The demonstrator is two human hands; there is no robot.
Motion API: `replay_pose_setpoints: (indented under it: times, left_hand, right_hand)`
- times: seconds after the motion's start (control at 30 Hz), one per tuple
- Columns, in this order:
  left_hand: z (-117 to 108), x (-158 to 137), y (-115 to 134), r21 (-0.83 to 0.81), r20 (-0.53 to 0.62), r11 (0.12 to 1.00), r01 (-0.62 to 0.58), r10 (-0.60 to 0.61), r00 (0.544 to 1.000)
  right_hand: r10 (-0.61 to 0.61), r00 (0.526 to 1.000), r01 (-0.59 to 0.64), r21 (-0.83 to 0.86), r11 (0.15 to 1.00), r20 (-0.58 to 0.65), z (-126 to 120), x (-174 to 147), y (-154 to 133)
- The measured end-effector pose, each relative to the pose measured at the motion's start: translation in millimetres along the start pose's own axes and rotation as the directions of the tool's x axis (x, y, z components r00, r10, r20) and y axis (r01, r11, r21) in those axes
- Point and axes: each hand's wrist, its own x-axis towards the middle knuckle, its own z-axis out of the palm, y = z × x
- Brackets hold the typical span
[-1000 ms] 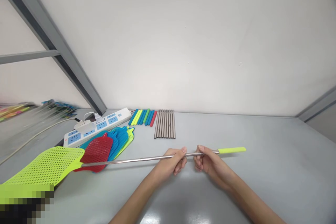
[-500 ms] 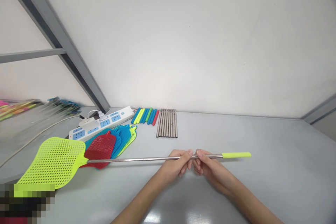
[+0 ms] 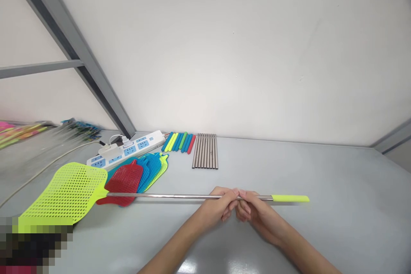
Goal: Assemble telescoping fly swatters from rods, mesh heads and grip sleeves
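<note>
A fly swatter lies crosswise in both hands, with a lime-yellow mesh head (image 3: 69, 192) at the left, a thin metal telescopic rod (image 3: 154, 195) and a lime-yellow handle grip (image 3: 290, 198) at the right. My left hand (image 3: 221, 205) is closed round the rod near its middle. Right beside it, my right hand (image 3: 252, 207) pinches the thicker section of the rod, a little left of the grip. The two thumbs nearly meet. Behind the rod, a red swatter head (image 3: 125, 182) overlaps several blue swatter heads (image 3: 150, 169) and a yellow one on the table.
Several metal tubes (image 3: 205, 152) lie side by side near the wall. Left of them is a row of coloured grips (image 3: 178, 142), then a white power strip (image 3: 150, 140) with plugs and a cable. Bagged items (image 3: 80, 130) lie far left. A grey table (image 3: 321, 231) spans the front.
The swatter has tilted slightly: its grip end is lower and its yellow head a little higher. Both hands have moved slightly down and keep their hold.
</note>
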Motion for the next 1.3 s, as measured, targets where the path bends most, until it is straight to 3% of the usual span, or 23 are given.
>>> replay_pose_setpoints:
  times: [0.23,0.5,0.83,1.3]
  left_hand:
    - [-0.6,-0.3,1.1,-0.008,0.014,1.000,-0.003,0.003,1.000]
    - [2.4,-2.5,5.9,-0.222,0.034,0.972,0.075,-0.070,0.997]
    - [-0.4,-6.0,17.2,-0.164,-0.003,0.981,0.101,-0.103,0.995]
    - [-2.6,-10.5,31.6,-0.239,0.030,0.951,0.197,-0.196,0.980]
  right_hand:
    - [0.000,1.000,0.000,0.037,0.999,-0.009,-0.5,0.2,0.8]
    - [0.015,0.994,-0.008,0.067,0.998,-0.108,1.6,1.9,2.5]
    - [0.005,0.989,0.003,0.055,0.998,-0.145,5.4,1.5,-7.2]
    - [-0.025,0.983,0.021,-0.026,0.999,-0.182,3.3,-6.3,-29.2]
